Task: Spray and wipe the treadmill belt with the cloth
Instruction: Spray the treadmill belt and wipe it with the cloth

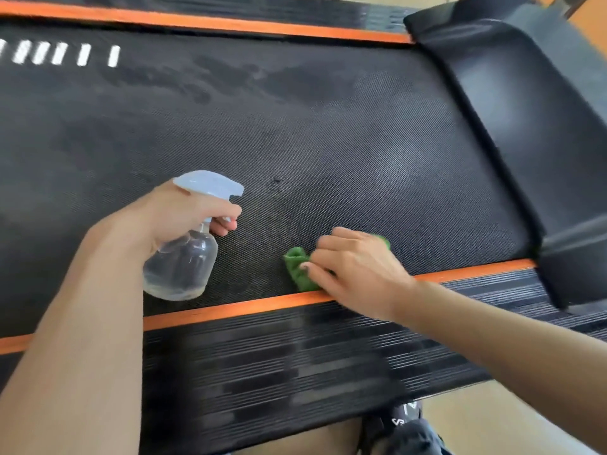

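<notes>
Your left hand gripped a clear spray bottle holding a little liquid, finger curled on its trigger. Your right hand pressed the green cloth with loosely bent fingers onto the treadmill belt, just beyond the near orange stripe.

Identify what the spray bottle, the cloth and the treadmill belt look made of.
Spray bottle: clear glossy plastic, liquid visible through it. Green cloth: soft fabric, possibly microfibre, bunched in folds. Treadmill belt: black matte rubber-like sheet with fine dotted texture.
</notes>
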Demonstrator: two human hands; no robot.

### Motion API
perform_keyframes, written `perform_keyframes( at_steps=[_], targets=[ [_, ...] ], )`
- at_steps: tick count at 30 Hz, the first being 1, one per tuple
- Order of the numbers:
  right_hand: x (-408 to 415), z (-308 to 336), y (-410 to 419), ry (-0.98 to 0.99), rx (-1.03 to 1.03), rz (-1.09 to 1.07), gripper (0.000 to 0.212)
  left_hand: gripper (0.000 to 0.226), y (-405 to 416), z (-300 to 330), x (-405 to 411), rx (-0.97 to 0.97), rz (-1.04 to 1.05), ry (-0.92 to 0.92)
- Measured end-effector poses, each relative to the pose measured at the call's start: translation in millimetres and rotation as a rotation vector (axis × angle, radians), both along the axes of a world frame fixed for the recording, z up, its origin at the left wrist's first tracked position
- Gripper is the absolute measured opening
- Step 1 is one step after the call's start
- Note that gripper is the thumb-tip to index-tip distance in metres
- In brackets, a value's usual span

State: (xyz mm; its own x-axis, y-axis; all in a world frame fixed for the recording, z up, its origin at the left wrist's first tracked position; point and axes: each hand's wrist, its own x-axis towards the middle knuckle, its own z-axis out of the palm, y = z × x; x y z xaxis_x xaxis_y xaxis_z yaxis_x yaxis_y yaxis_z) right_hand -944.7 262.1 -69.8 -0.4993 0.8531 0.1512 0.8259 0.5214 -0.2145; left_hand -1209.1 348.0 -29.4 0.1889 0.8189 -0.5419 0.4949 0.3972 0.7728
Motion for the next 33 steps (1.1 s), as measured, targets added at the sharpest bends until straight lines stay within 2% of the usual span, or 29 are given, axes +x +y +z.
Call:
perform_keyframes(
  at_steps=[5,9,12,14,18,21,22,24,27,30,33],
  targets=[
    [-70,-13,12,0.164,-0.043,0.105,0.042,0.022,-3,2,1,0.021,0.043,0.012],
    [4,-8,5,0.005,-0.028,0.063,0.043,0.023,-4,3,1,-0.008,0.036,0.006],
    [76,-5,1,-0.11,-0.013,-0.097,0.045,0.023,-6,5,3,-0.026,-0.004,-0.006],
    [96,-6,-1,-0.094,0.019,-0.252,0.049,0.032,-5,3,5,-0.022,-0.028,-0.009],
    [70,-11,40,-0.034,0.112,-0.534,0.048,0.033,-9,3,-2,0.021,0.011,-0.013],
    [38,-7,99,0.159,0.056,-0.919,0.047,0.028,-6,-1,-12,-0.005,0.053,-0.113],
    [21,-8,113,0.219,0.043,-0.974,0.046,0.026,-4,-3,-14,-0.029,0.059,-0.137],
    [-21,-16,123,0.246,0.056,-0.899,0.043,0.029,-2,-7,-13,-0.041,0.038,-0.136],
    [-70,-22,86,0.241,0.05,-0.569,0.035,0.029,-5,-9,-14,0.028,0.065,-0.1],
    [-60,-12,27,0.142,0.012,-0.233,0.027,0.03,-8,-6,-21,0.033,0.127,-0.146],
    [-25,-4,12,0.006,-0.057,0.059,0.043,0.034,-6,-7,-22,0.051,0.163,-0.155]
  ],
)
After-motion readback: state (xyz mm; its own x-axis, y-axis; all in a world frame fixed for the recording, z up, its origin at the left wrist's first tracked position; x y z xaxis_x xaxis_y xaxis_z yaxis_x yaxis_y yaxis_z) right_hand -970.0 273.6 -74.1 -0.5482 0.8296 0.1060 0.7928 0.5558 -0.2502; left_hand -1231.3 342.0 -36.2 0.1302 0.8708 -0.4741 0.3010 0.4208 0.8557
